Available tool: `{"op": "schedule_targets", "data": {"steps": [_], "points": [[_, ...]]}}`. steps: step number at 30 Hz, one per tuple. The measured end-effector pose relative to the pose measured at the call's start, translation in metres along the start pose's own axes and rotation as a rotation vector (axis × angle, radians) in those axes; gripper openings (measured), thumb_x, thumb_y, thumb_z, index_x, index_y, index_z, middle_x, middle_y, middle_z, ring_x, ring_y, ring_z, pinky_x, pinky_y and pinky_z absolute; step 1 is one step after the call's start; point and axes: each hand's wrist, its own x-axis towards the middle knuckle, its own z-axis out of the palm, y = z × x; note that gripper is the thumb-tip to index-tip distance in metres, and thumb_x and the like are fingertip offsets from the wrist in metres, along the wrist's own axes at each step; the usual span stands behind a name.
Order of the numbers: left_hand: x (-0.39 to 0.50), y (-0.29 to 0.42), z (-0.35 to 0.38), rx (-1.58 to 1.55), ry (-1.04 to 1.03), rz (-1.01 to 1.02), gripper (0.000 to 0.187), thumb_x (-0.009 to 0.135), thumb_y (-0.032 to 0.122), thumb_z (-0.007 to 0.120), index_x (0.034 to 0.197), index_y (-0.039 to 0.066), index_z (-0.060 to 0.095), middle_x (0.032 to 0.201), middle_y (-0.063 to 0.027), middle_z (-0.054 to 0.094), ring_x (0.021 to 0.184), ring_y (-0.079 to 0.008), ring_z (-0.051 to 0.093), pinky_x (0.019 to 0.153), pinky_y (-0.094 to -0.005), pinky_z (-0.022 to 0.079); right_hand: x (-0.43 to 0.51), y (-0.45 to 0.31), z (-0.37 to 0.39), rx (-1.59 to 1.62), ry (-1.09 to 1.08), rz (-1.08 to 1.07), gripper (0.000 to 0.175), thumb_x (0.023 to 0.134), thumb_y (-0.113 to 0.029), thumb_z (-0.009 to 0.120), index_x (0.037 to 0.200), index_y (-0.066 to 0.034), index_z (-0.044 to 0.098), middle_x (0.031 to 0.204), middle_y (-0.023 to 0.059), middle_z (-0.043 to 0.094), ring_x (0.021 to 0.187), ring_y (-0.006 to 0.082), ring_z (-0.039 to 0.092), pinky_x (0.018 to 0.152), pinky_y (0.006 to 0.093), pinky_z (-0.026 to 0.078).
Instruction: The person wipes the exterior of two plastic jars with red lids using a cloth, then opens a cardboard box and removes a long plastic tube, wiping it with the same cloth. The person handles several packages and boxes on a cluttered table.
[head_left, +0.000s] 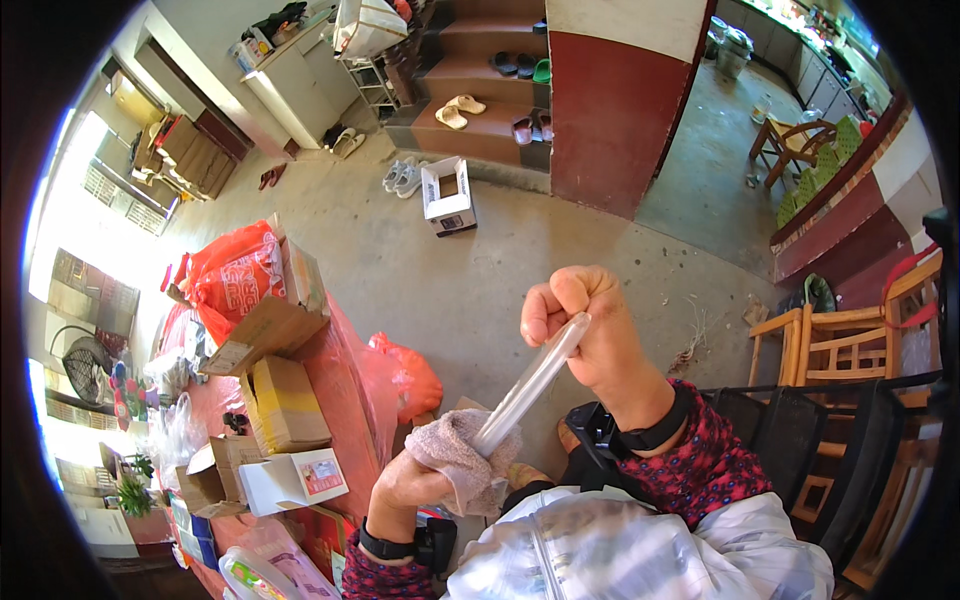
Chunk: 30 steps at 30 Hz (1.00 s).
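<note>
My left hand (412, 481) is closed around a bunched pinkish-beige towel (465, 450). Out of the towel rises a clear, tube-like object (529, 388), slanting up to the right; its lower end is hidden in the cloth. The upper end overlaps my right hand (592, 319), whose fingers are curled. No finger shows in front of the tube, so I cannot tell whether this hand grips it. A black band with a device is strapped to each wrist. White, partly see-through cloth or plastic (637, 547) covers my lap.
To the left, a red-covered table (341, 382) carries a cardboard box (289, 409), a red plastic bag (232, 277) and other packages. An open white box (448, 199) stands on the floor near stairs (480, 71) with slippers. Wooden chairs (844, 341) are at right.
</note>
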Motion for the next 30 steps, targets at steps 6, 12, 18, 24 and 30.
{"op": "schedule_targets", "data": {"steps": [6, 12, 18, 24, 30], "points": [[-0.008, -0.003, -0.013, 0.254, 0.032, 0.229, 0.024, 0.07, 0.017, 0.063, 0.087, 0.001, 0.058, 0.086, -0.0091, 0.057, 0.075, -0.0225, 0.055, 0.067, -0.0301, 0.046, 0.005, -0.003, -0.008, -0.238, 0.055, -0.1, 0.025, 0.082, -0.007, 0.049, 0.06, -0.0114, 0.038, 0.054, 0.0089, 0.053, 0.041, 0.0069, 0.041, 0.037, 0.0181, 0.028], [-0.001, 0.006, -0.024, -0.533, -0.169, -0.005, 0.03, 0.078, 0.002, 0.048, 0.107, -0.002, 0.053, 0.094, -0.0093, 0.061, 0.086, -0.0166, 0.058, 0.077, -0.0287, 0.047, 0.021, -0.005, -0.021, -0.583, 0.029, -0.223, 0.026, 0.065, 0.009, 0.041, 0.049, -0.0099, 0.032, 0.05, 0.0018, 0.041, 0.042, 0.0036, 0.03, 0.036, 0.0179, 0.018], [-0.004, 0.015, -0.023, -0.39, 0.008, -0.174, 0.028, 0.078, 0.006, 0.054, 0.105, 0.0, 0.056, 0.094, -0.0055, 0.061, 0.085, -0.0132, 0.056, 0.076, -0.027, 0.046, 0.028, -0.009, -0.031, -0.486, 0.197, -0.282, 0.028, 0.066, 0.007, 0.038, 0.049, -0.0127, 0.027, 0.048, 0.0022, 0.035, 0.04, 0.0041, 0.024, 0.035, 0.0181, 0.013], [-0.01, 0.019, -0.029, -0.215, 0.08, -0.245, 0.023, 0.077, 0.008, 0.058, 0.099, 0.001, 0.058, 0.091, -0.0029, 0.06, 0.083, -0.0108, 0.053, 0.075, -0.0255, 0.045, 0.03, -0.018, -0.038, -0.557, 0.327, -0.258, 0.021, 0.058, 0.004, 0.032, 0.046, -0.0111, 0.025, 0.046, 0.0017, 0.033, 0.041, 0.0053, 0.022, 0.038, 0.0213, 0.011], [-0.012, 0.018, -0.026, -0.273, 0.116, -0.137, 0.02, 0.074, 0.006, 0.061, 0.093, 0.001, 0.058, 0.087, -0.0025, 0.059, 0.08, -0.0106, 0.053, 0.072, -0.025, 0.045, 0.032, -0.021, -0.047, -0.522, 0.421, -0.281, 0.019, 0.056, 0.005, 0.029, 0.046, -0.0106, 0.024, 0.045, 0.002, 0.031, 0.041, 0.0064, 0.021, 0.037, 0.0218, 0.01]]}}
